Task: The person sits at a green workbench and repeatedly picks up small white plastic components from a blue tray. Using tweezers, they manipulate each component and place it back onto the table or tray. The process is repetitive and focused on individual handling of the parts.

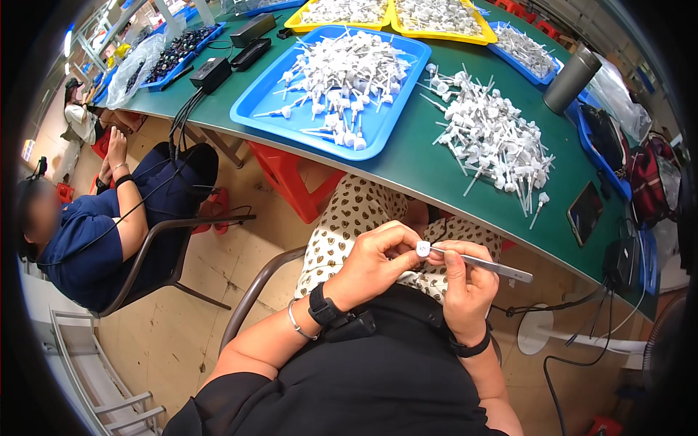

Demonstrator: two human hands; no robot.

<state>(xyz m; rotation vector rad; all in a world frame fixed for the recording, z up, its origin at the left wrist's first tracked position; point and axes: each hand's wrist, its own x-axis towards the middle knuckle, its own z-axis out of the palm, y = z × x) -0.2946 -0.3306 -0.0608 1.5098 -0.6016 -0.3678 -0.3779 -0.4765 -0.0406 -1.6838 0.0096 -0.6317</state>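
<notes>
Over my lap, my left hand [378, 258] pinches a small white round pump cap [422, 249] between thumb and fingers. My right hand [465, 283] grips metal tweezers [486, 264] whose tip touches the cap. Both hands are close together, below the edge of the green table [418, 163]. On the table ahead lies a loose heap of white pump parts with thin tubes [491, 134], and a blue tray [254, 109] holds several more of them.
Yellow trays [476, 36] of white parts stand at the far edge, with a grey metal cup [572, 80], a phone [584, 212], black power adapters [212, 73] and cables. A seated person in blue [94, 232] is at my left on a chair. Red stools sit under the table.
</notes>
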